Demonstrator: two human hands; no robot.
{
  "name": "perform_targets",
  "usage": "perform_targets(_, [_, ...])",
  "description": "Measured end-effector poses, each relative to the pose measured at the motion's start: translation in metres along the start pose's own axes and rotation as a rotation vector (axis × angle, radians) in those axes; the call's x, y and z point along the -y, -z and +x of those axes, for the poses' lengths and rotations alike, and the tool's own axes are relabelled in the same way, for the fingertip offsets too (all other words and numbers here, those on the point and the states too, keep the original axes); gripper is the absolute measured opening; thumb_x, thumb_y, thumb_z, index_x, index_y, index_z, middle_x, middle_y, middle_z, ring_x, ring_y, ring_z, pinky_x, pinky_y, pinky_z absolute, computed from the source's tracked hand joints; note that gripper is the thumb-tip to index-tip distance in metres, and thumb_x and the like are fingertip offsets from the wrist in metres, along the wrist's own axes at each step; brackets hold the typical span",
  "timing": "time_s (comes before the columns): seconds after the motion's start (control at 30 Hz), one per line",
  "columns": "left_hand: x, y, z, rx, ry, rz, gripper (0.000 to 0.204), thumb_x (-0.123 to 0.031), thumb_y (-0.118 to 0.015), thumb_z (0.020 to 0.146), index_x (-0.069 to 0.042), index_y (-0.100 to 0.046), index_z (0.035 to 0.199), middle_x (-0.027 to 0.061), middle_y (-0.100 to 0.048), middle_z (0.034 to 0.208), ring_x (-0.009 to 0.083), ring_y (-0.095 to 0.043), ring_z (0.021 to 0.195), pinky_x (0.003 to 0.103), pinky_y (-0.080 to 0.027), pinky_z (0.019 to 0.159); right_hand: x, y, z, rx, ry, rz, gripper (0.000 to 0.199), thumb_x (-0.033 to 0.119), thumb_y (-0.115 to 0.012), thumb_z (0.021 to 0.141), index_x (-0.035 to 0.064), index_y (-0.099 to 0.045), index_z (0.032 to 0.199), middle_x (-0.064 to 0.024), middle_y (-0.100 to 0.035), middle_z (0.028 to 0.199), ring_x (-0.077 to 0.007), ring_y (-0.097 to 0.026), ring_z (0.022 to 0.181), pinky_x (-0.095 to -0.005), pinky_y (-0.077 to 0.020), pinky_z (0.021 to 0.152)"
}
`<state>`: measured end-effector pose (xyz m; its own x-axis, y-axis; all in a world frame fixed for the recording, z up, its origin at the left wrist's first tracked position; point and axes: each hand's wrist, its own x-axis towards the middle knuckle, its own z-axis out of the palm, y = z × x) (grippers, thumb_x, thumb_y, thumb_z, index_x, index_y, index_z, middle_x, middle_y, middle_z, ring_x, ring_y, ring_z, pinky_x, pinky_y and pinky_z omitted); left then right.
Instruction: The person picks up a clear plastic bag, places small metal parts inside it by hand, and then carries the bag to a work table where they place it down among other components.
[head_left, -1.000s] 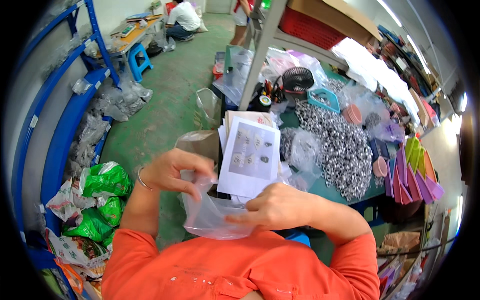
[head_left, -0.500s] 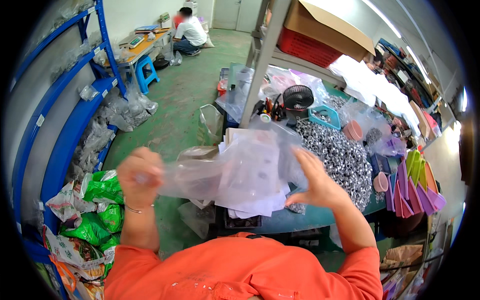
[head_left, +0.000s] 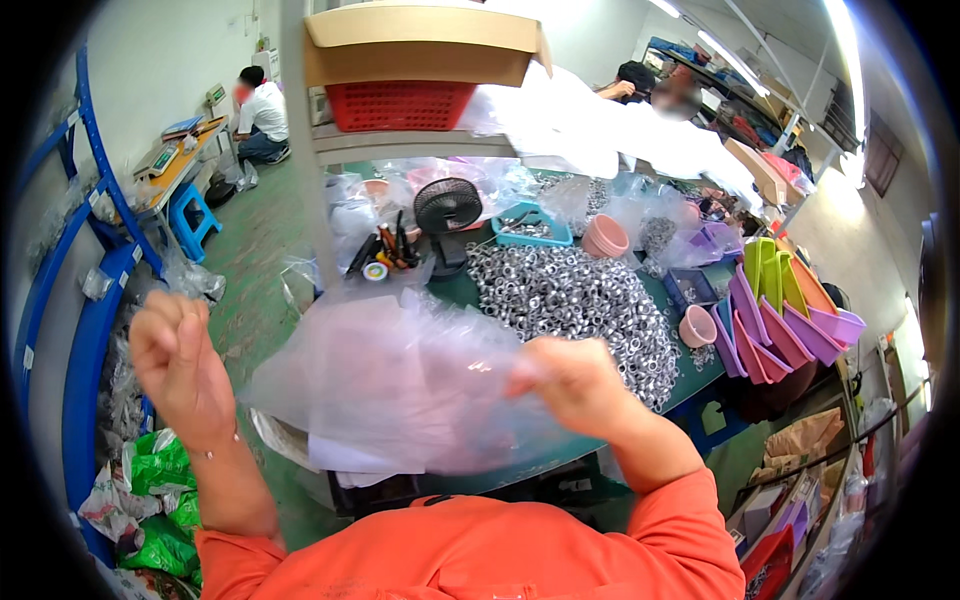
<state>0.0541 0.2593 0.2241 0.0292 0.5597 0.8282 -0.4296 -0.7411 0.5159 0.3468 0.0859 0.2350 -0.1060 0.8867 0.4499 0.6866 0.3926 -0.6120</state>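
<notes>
My right hand (head_left: 580,385) pinches the right end of a large clear plastic bag (head_left: 400,375), which spreads out in front of me over the table's near left corner. My left hand (head_left: 180,370) is raised at the left, its fingers curled and the thumb pressed against them. The bag's left tip ends close by that wrist; whether anything is inside those fingers is hidden. White paper sheets (head_left: 350,456) lie beneath the bag and show through it. Beyond my right hand, a big heap of small metal rings (head_left: 575,305) covers the green table (head_left: 690,385).
Behind the heap stand a black fan (head_left: 447,206), a blue tray (head_left: 532,226) and pink cups (head_left: 605,237). Colourful scoop-like bins (head_left: 780,320) overhang the right side. A shelf post (head_left: 305,150) rises at the left; blue racks (head_left: 95,400) line the wall. Two people are farther off.
The view has turned right, so the scene sits further left. My right hand, spread open and apart before, now grips the bag, which is stretched wider. The bag's left end now lies lower beside my left wrist.
</notes>
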Motion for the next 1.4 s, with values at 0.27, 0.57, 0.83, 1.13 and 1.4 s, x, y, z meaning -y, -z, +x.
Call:
perform_targets(0.27, [0.085, -0.137, -0.108, 0.33, 1.025, -0.541, 0.083, -0.033, -0.075, 0.061, -0.003, -0.034, 0.126, 0.0119, -0.046, 0.119, 0.02, -0.045, 0.109, 0.034, -0.036, 0.091, -0.097, 0.098, -0.068, -0.444, -0.47, 0.656, 0.022, 0.022, -0.047, 0.09, 0.0035, -0.051, 0.08, -0.0088, -0.059, 0.063, -0.0165, -0.059, 0.052, -0.0238, -0.0451, 0.045])
perform_targets(0.57, [0.093, -0.204, -0.121, 0.104, 1.268, -0.171, 0.009, -0.006, -0.06, 0.079, -0.002, -0.052, 0.077, 0.008, -0.061, 0.078, 0.0159, -0.059, 0.07, 0.026, -0.047, 0.069, -0.162, 0.144, -0.108, -0.629, -0.788, 0.825, 0.04, 0.02, -0.051, 0.086, 0.0047, -0.034, 0.118, -0.0122, -0.06, 0.077, -0.0201, -0.06, 0.067, -0.0285, -0.0494, 0.054])
perform_targets(0.83, [0.094, -0.224, -0.104, 0.17, 0.255, 0.313, 0.01, -0.006, -0.062, 0.077, -0.006, -0.053, 0.081, 0.0088, -0.058, 0.095, 0.0241, -0.059, 0.08, 0.039, -0.032, 0.095, -0.165, 0.131, -0.119, -0.71, -0.481, 0.915, 0.084, 0.002, -0.063, 0.074, 0.0114, -0.01, 0.138, -0.0067, -0.059, 0.077, -0.0129, -0.056, 0.064, -0.0265, -0.0478, 0.06])
perform_targets(1.13, [0.079, -0.23, -0.083, 0.252, -0.189, 0.271, 0.033, -0.012, -0.07, 0.071, -0.014, -0.052, 0.099, 0.0033, -0.05, 0.074, 0.0157, -0.058, 0.066, 0.038, -0.042, 0.085, -0.21, 0.121, -0.131, -0.642, -0.373, 0.815, 0.062, 0.01, -0.069, 0.068, 0.0039, -0.038, 0.122, -0.0065, -0.045, 0.109, -0.0119, -0.044, 0.095, -0.0291, -0.0363, 0.08])
perform_targets(1.4, [0.088, -0.222, -0.083, 0.227, 0.095, 0.349, 0.076, 0.003, -0.064, 0.069, -0.004, -0.024, 0.132, -0.0012, -0.042, 0.065, 0.0082, -0.04, 0.053, 0.018, -0.035, 0.046, -0.2, 0.125, -0.098, -0.591, -0.546, 0.791, 0.028, 0.009, -0.069, 0.071, 0.0025, -0.058, 0.096, -0.0003, -0.057, 0.082, -0.011, -0.054, 0.075, -0.0238, -0.0426, 0.069])
